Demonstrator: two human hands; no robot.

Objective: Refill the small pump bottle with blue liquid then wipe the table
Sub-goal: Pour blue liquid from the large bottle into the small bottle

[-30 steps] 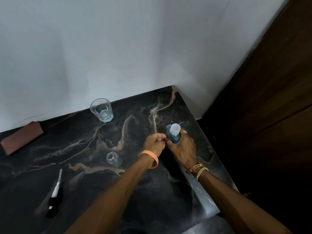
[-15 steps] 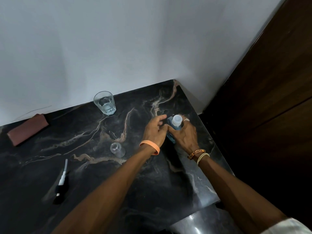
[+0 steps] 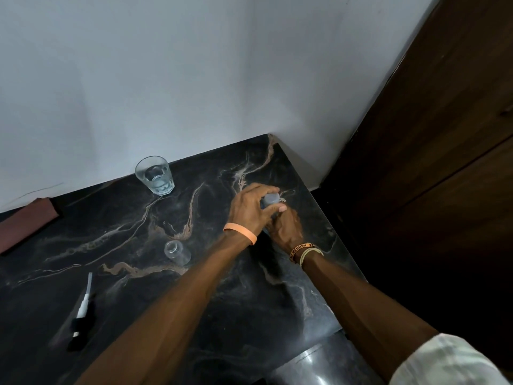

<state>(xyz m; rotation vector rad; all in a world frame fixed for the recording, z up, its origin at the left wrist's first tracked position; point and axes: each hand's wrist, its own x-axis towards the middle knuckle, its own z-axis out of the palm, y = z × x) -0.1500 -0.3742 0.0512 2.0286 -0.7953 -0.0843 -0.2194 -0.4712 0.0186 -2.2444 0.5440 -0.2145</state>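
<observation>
One cap (image 3: 271, 198), left hand (image 3: 251, 209) curled round it

On table (image 3: 249, 315): cloth (image 3: 25, 222) is lying far left by wall; glass (image 3: 154, 175) is standing behind pump bottle (image 3: 175, 252); pump (image 3: 82, 315) is lying front left; refill bottle (image 3: 271, 199) is being held at right.

Small clear pump bottle (image 3: 175, 250) stands uncapped, its black-and-white pump head (image 3: 81, 315) lying well apart.
</observation>
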